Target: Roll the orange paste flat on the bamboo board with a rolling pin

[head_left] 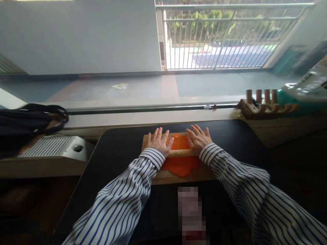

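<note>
A light wooden rolling pin [182, 153] lies across a flattened sheet of orange dough [181, 167]. The dough has a ragged edge and spreads out on both sides of the pin. Beneath it is a wooden board [163, 178]. My left hand [158, 141] presses flat over the pin's left end, fingers stretched out and spread. At the right end, my right hand [199, 139] rests the same way, palm down with fingers extended. Both palms hide the pin's ends.
The board sits on a black table [120, 153] by a window ledge. A radiator [56, 148] and a dark bag [28, 126] are at the left. On the ledge at right stands a wooden rack with pegs [265, 107]. A pixelated patch [191, 211] covers something near me.
</note>
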A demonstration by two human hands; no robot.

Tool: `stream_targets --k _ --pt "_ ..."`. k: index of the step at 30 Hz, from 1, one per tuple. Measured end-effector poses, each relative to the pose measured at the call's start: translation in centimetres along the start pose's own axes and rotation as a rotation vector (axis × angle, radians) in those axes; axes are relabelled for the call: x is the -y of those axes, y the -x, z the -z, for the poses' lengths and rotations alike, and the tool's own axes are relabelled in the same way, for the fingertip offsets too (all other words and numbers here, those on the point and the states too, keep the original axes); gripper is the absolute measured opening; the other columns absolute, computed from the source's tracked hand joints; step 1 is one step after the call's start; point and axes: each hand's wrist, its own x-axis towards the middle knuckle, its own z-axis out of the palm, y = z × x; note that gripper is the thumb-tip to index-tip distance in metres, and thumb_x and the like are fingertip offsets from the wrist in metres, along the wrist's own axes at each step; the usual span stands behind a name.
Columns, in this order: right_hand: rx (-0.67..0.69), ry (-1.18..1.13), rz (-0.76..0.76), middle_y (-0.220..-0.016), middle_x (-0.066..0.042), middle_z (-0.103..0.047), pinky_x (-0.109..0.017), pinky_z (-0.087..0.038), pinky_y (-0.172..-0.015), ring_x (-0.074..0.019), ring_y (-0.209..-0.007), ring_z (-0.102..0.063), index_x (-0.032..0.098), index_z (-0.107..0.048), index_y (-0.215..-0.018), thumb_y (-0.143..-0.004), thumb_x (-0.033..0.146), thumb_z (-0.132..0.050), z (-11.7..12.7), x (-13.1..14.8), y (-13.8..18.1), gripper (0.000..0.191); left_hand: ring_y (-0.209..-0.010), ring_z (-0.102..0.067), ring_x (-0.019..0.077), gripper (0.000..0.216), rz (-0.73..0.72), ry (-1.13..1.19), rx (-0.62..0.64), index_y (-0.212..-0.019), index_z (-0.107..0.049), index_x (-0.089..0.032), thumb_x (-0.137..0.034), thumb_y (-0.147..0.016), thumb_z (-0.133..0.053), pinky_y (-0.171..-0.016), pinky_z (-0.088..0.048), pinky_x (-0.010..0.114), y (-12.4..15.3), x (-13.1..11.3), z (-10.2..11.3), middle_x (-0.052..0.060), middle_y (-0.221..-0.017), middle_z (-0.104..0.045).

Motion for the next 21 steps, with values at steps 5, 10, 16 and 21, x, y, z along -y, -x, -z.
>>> stream_targets --k 5,10,16,21 --pt "0.004 -0.001 0.027 -0.145 -0.009 -0.024 -0.059 -0.006 -0.103 -0.0238 -0.134 -0.013 0.022 -0.032 -0.135 -0.088 0.034 -0.026 -0.2 0.2 1.4 0.049 -0.135 -0.015 0.0221 0.061 -0.006 -0.027 -0.016 -0.137 -0.029 -0.024 -0.055 -0.086 -0.017 -0.107 -0.009 0.050 1.3 -0.2 -0.1 0.009 -0.147 -0.022" --pt "-0.003 0.028 0.050 -0.146 -0.009 -0.024 -0.057 -0.004 -0.105 -0.0244 -0.134 -0.013 0.021 -0.032 -0.136 -0.089 0.036 -0.025 -0.3 0.8 3.3 0.050 -0.134 -0.017 0.0248 0.059 -0.029 -0.064 -0.084 -0.136 -0.032 -0.021 -0.052 -0.087 -0.021 -0.107 -0.008 0.053 3.0 -0.4 -0.6 0.011 -0.145 -0.025" --pt "-0.067 0.043 0.050 -0.144 -0.010 -0.027 -0.055 -0.005 -0.106 -0.0240 -0.133 -0.016 0.018 -0.035 -0.135 -0.090 0.038 -0.022 -1.0 1.4 5.0 0.051 -0.133 -0.021 0.0265 0.060 -0.062 -0.079 -0.150 -0.135 -0.035 -0.018 -0.051 -0.086 -0.022 -0.107 -0.008 0.053 4.3 -0.3 -1.2 0.013 -0.143 -0.029" --pt "-0.046 0.035 0.038 -0.144 -0.011 -0.027 -0.055 -0.006 -0.105 -0.0246 -0.133 -0.016 0.018 -0.035 -0.134 -0.089 0.036 -0.025 -0.6 1.4 4.5 0.050 -0.133 -0.021 0.0263 0.060 -0.053 -0.081 -0.117 -0.135 -0.034 -0.019 -0.051 -0.086 -0.022 -0.106 -0.011 0.053 3.6 -0.3 -0.9 0.014 -0.144 -0.028"
